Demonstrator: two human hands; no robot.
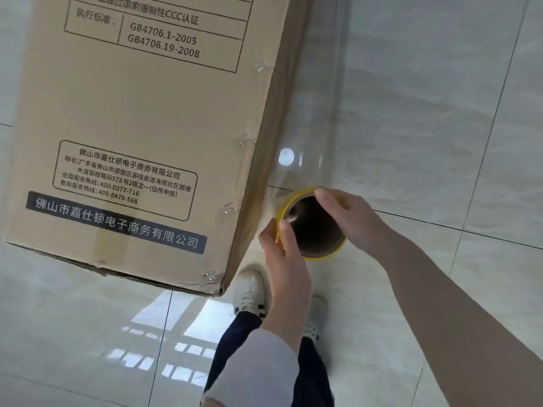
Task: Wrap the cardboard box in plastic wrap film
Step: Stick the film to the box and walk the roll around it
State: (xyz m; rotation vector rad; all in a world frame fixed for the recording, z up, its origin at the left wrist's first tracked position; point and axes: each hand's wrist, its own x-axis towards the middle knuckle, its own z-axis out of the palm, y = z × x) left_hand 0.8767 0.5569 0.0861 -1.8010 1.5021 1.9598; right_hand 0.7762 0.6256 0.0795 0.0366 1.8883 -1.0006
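- Cardboard box (141, 113), head view: tall and brown, with printed labels. It stands on a pale tiled floor (440, 113) and fills the upper left. Staples (243, 138) run down its right edge.
- The film roll (318, 233) stands upright just beside that edge. It is seen from above, down a dark hollow core with a yellow rim.
- Clear plastic film (320, 98) appears to lie against the box's right side. Where it is fastened cannot be told.
- The left hand (286, 259) pinches the near rim, thumb across the top. The right hand (349, 215) curls over the far rim.
- To wrap well, keep the roll upright and close to the box. Let the core turn in loose fingers, hold an even pull, and overlap each pass.
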